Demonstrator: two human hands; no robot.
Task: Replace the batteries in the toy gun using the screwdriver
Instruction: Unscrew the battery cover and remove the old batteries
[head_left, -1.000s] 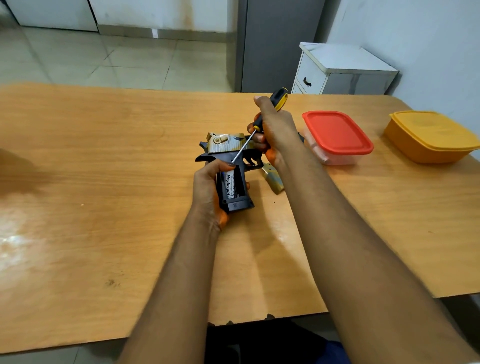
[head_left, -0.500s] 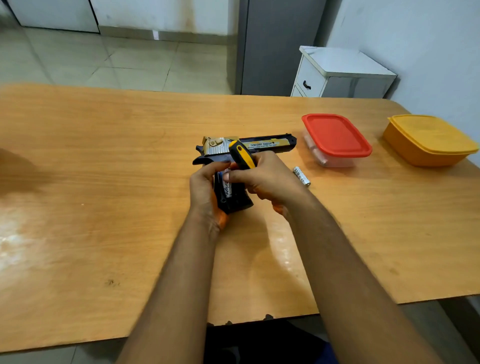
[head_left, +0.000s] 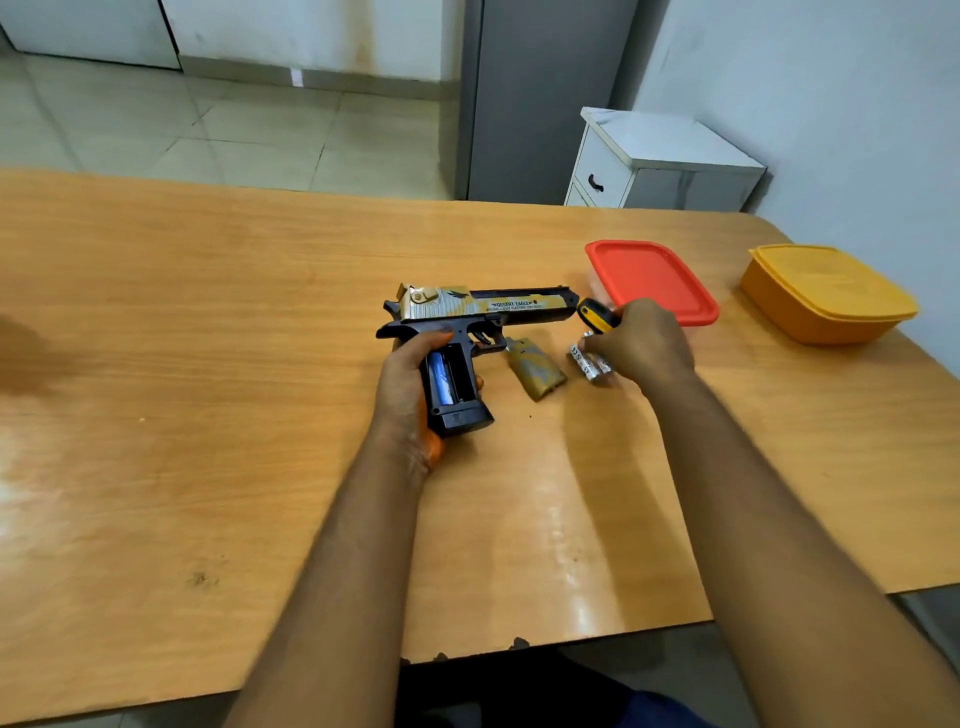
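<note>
At the centre of the frame, on a wooden tabletop (head_left: 208, 364), a black and gold toy gun (head_left: 467, 312) lies on its side with its barrel pointing toward the right. The left hand (head_left: 410, 384) wraps around the grip, thumb over the top, holding it steady. The grip's battery compartment (head_left: 449, 376) is open, and one blue battery (head_left: 440, 378) sits in the left slot, while the slot beside it looks empty.

Just right of the grip, the gold compartment cover (head_left: 535, 368) lies loose on the tabletop. Further right, the right hand (head_left: 641, 340) has its fingers curled around the yellow and black screwdriver (head_left: 597, 315), only the handle end showing, while its fingertips reach down to two silver batteries (head_left: 589, 362) lying side by side. Whether it already pinches one cannot be told.

In the upper right of the frame stand a container with a red lid (head_left: 652, 278) and a yellow container (head_left: 826, 293).

The step in hand appears to be picking up or setting down a battery at the silver pair. To do it well, the screwdriver would best be laid down first, freeing the fingers for a clean pinch. Any battery going into the empty slot should be matched to the polarity marks and pressed flat, with the left hand keeping the gun from rocking. The cover should stay within easy reach.
</note>
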